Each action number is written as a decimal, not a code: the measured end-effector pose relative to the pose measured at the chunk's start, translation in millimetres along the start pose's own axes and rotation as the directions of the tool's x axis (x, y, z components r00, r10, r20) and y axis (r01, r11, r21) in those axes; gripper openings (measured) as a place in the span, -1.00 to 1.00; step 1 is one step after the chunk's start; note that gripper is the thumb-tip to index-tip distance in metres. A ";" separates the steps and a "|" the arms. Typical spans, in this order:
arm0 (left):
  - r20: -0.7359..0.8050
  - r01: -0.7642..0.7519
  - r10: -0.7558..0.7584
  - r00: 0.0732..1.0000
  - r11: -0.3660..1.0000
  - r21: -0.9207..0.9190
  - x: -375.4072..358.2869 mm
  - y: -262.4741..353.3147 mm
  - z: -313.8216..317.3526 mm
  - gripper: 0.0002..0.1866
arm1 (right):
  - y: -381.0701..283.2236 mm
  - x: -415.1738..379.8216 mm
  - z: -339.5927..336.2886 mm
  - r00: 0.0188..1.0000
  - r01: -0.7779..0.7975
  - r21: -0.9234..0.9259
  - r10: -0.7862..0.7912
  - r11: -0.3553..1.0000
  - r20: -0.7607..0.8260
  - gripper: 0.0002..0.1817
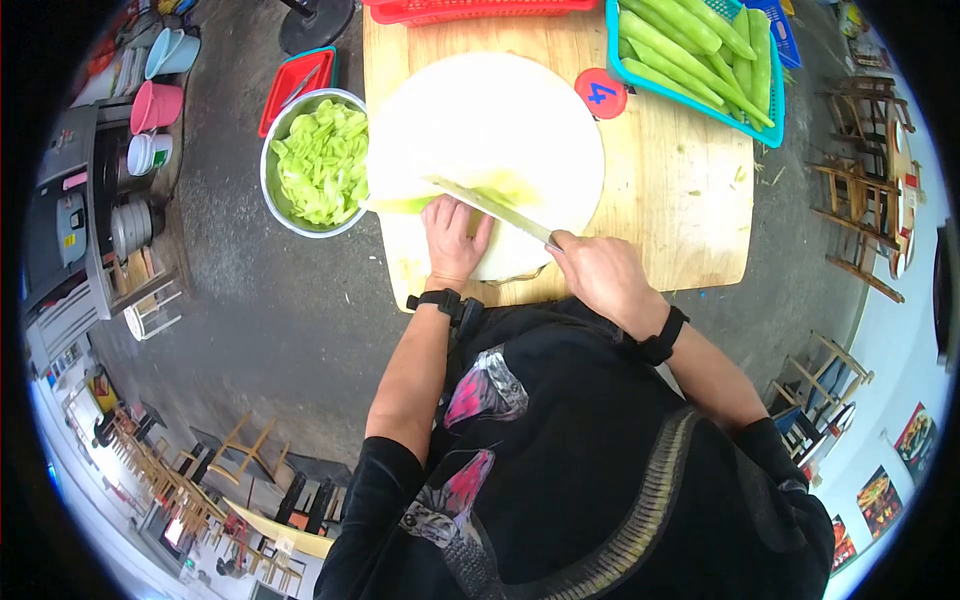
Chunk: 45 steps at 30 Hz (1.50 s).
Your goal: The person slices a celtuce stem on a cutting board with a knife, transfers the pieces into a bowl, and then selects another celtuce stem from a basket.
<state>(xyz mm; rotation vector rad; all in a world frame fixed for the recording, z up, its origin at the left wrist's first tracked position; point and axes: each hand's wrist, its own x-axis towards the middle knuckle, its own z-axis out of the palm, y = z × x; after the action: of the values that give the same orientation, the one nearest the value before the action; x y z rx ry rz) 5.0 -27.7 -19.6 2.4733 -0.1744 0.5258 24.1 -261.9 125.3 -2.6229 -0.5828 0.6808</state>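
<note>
Looks like a small eatery with open food prep — wooden tables (896, 180) and stools (240, 445) around the room, food posters (880, 500) on the wall at right. Prep table (690, 230) with round white cutting board (490, 130), green vegetables in a basket (615, 60). Buckets (157, 106) along the left, bare grey floor (270, 290).

Glare city up front, bendy edges
Round board (470, 110) just beyond the knife (495, 210) grip is blown out white; floor (270, 290) left of it looks dimmer, and chairs (860, 190) far right are warped by the lens.
</note>
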 end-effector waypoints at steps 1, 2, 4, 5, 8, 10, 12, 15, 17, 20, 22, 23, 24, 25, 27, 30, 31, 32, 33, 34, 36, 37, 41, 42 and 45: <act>0.003 0.002 -0.002 1.000 1.000 -0.001 -1.0 -0.9 0.0 -0.62 | -0.5 -0.9 0.7 1.000 0.003 -0.010 -0.004 1.000 -0.003 -0.72; 0.006 0.006 -0.006 1.000 1.000 -0.001 -2.6 -1.5 0.1 -0.62 | -0.1 -1.9 1.5 1.000 0.004 -0.009 -0.004 1.000 -0.001 -0.72; 0.011 0.016 -0.016 1.000 1.000 -0.005 -2.8 -1.0 -1.0 -0.62 | 1.9 -2.6 2.8 1.000 -0.001 0.001 0.001 1.000 0.006 -0.72; 0.015 0.021 -0.021 1.000 1.000 -0.012 -2.4 -0.5 -1.0 -0.63 | 2.1 -2.3 2.3 1.000 -0.001 0.001 0.001 1.000 0.009 -0.72; 0.051 0.032 -0.031 0.998 0.999 -0.027 -6.9 -5.7 1.2 -0.59 | 2.7 -0.6 0.8 1.000 0.007 -0.013 -0.007 1.000 0.026 -0.74; 0.043 0.038 -0.036 0.998 0.999 -0.028 -6.0 -4.7 0.8 -0.59 | 2.0 2.3 2.9 0.998 -0.003 -0.039 0.006 0.999 0.058 -0.75; 0.033 0.038 -0.037 0.999 0.999 -0.033 -5.2 -4.8 0.6 -0.60 | 1.7 5.0 2.0 0.998 0.005 -0.044 -0.002 0.999 0.060 -0.75; 0.056 0.042 -0.040 0.998 0.999 -0.030 -5.6 -5.2 0.5 -0.59 | 0.9 4.7 1.6 0.999 0.010 -0.048 -0.008 0.999 0.053 -0.75; 0.063 0.043 -0.042 0.997 0.999 -0.027 -5.7 -5.1 0.0 -0.58 | -0.3 3.1 1.4 0.999 0.012 -0.046 -0.010 0.999 0.045 -0.75; 0.063 0.032 -0.031 0.998 0.999 -0.020 -4.5 -3.6 -1.4 -0.57 | -1.3 0.3 -0.1 1.000 0.014 -0.042 -0.013 0.999 0.026 -0.75; 0.054 0.025 -0.024 0.998 0.999 -0.023 -6.5 -6.0 1.6 -0.56 | -2.5 -0.2 -0.5 1.000 0.003 -0.036 -0.002 0.999 0.023 -0.75; 0.045 0.018 -0.017 0.999 1.000 -0.023 -7.3 -7.5 2.7 -0.55 | -3.0 -0.2 -0.5 1.000 0.001 -0.035 0.000 0.999 0.020 -0.75; 0.045 0.015 -0.014 0.999 1.000 -0.024 -6.7 -7.6 2.7 -0.55 | -3.4 -0.2 -0.4 1.000 -0.004 -0.037 0.005 0.999 0.025 -0.75; 0.043 0.012 -0.011 0.999 1.000 -0.025 -6.6 -7.5 2.5 -0.55 | -3.3 -0.2 -0.1 0.999 -0.007 -0.039 0.008 0.999 0.032 -0.75; 0.044 0.009 -0.008 0.999 1.000 -0.025 -7.7 -6.7 0.7 -0.55 | -2.6 -1.7 2.2 1.000 -0.007 -0.030 0.008 1.000 0.027 -0.76; 0.073 0.023 -0.021 0.997 0.999 -0.023 -5.4 -5.7 0.2 -0.55 | -2.4 -2.1 2.7 1.000 -0.011 -0.024 0.012 1.000 0.025 -0.76; 0.065 0.020 -0.019 0.998 1.000 -0.018 -5.0 -4.8 0.7 -0.54 | -2.3 -3.3 2.4 0.999 -0.020 -0.024 0.020 1.000 0.031 -0.76; 0.056 0.019 -0.018 0.998 1.000 -0.012 -4.8 -4.1 0.6 -0.54 | -2.2 -4.1 2.1 0.999 -0.022 -0.023 0.023 0.999 0.029 -0.76; 0.055 0.016 -0.015 0.998 1.000 -0.010 -4.2 -4.2 0.7 -0.54 | -2.2 -3.7 1.8 0.999 -0.021 -0.024 0.022 0.999 0.031 -0.76; 0.056 0.020 -0.019 0.998 1.000 -0.012 -4.2 -4.1 0.5 -0.53 | -2.4 -3.5 1.7 0.999 -0.020 -0.025 0.021 1.000 0.034 -0.76; 0.061 0.024 -0.023 0.998 1.000 -0.016 -4.9 -4.3 0.4 -0.53 | -1.7 -4.1 3.1 0.999 -0.018 -0.015 0.019 1.000 0.027 -0.76; 0.062 0.018 -0.017 0.998 1.000 -0.012 -4.5 -4.8 0.5 -0.53 | -1.1 -4.1 3.5 1.000 -0.017 -0.008 0.017 1.000 0.021 -0.76; 0.063 0.012 -0.011 0.998 1.000 -0.012 -6.0 -5.8 0.7 -0.52 | -3.7 -4.7 0.8 0.999 -0.028 -0.023 0.029 0.999 0.037 -0.77; 0.061 0.015 -0.015 0.998 1.000 -0.010 -6.2 -6.5 0.8 -0.52 | -2.4 -4.9 2.1 0.999 -0.027 -0.027 0.028 0.999 0.039 -0.78; 0.043 0.015 -0.014 0.999 1.000 -0.015 -5.8 -4.8 1.6 -0.53 | 1.2 -6.1 1.3 0.999 -0.014 -0.026 0.015 1.000 0.045 -0.78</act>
<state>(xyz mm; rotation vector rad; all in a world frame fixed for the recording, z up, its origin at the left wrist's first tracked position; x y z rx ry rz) 1.3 -24.7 -25.7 2.4699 -0.1766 0.4637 18.9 -265.5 126.0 -2.6445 -0.5896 0.7435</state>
